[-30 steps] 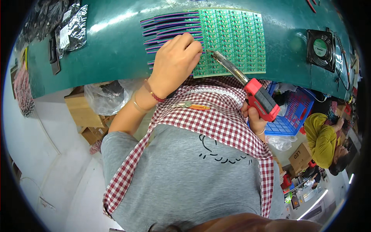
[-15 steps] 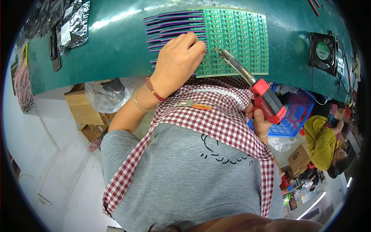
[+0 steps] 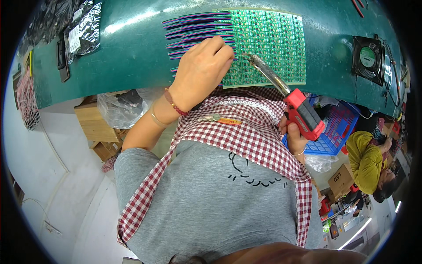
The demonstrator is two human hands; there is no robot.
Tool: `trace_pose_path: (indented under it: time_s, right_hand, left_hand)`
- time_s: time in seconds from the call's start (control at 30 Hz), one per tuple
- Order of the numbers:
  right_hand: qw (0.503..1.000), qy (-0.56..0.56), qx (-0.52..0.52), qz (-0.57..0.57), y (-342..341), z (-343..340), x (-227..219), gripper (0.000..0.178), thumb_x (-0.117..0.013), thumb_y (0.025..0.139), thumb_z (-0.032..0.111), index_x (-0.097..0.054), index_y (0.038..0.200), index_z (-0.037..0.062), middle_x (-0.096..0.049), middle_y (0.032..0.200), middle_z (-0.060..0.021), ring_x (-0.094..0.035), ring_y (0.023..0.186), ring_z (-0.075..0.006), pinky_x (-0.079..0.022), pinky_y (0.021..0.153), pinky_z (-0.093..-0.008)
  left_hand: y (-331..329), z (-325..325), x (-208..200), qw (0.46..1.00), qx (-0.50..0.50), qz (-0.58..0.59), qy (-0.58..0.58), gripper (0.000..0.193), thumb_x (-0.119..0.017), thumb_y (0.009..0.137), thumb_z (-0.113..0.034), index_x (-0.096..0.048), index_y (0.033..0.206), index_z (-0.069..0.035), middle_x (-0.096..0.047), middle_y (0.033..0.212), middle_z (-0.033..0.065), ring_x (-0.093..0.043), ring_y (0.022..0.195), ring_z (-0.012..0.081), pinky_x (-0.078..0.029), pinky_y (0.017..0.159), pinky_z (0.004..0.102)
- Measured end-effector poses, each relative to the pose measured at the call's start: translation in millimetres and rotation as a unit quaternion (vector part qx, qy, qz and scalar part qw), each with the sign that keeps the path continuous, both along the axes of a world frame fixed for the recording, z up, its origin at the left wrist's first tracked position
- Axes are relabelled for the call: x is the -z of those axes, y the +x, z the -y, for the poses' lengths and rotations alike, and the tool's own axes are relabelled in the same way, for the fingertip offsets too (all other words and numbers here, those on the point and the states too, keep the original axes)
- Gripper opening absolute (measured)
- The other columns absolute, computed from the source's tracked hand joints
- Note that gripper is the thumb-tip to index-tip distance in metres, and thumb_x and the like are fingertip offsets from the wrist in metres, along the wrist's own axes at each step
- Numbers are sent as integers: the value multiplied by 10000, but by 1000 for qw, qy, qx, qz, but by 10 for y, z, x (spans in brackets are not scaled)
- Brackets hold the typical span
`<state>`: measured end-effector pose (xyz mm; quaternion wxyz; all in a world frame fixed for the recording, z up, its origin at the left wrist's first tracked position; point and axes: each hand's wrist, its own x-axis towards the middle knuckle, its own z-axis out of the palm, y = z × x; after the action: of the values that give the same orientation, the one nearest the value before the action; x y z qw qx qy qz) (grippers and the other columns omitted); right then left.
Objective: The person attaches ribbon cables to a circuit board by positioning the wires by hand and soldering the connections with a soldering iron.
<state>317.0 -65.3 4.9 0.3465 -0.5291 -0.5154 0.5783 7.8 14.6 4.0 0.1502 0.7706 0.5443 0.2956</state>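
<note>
On the bench a green panel of small circuit boards (image 3: 270,48) lies flat. Rows of striped ribbon cables (image 3: 200,25) stretch left from its left edge. My left hand (image 3: 203,66) is closed over the lower cables, thumb and fingers pinched on a ribbon cable at the panel's edge. The fingertips are partly hidden by the hand itself. Wrapped round the red and dark grip of a soldering gun (image 3: 303,114) is my right hand (image 3: 296,137). The gun's metal barrel slants up and left, and its tip is just right of my left fingers, over the panel.
A black fan (image 3: 367,60) stands on the green bench (image 3: 132,57) at the right. Silvery packets (image 3: 83,33) lie at the far left. Below the bench are a blue plastic basket (image 3: 336,136) and a cardboard box (image 3: 99,119). A person in a yellow-green top (image 3: 367,156) sits at the right.
The soldering gun's tip has shifted very slightly up and left. My left hand stays at almost the same place over the cables.
</note>
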Motion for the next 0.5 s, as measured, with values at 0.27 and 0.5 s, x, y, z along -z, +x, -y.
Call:
trace_pose_path:
  time_s: [0.27,0.5]
  right_hand:
    - [979,38,152,-134,-223,-213,-109,582,-612,946,425,-479,1248,-54,-567,714,-83,-495,532,-116,-476,532,-272]
    - [965,73,169,-188,-269,-361,-156,505,-516,986,422,-466,1205,-30,-540,680,-87,-467,488,-108,-450,499,-260]
  left_hand:
    - [-79,-21,-143,998,-46,-32,40,107,-685,796,-51,-611,867,-79,-590,876,54,-569,849,233,-395,750,356]
    - [-287,-497,-293,995,-59,-49,59,61,-659,849,-79,-620,871,-38,-613,829,77,-607,748,283,-454,703,394]
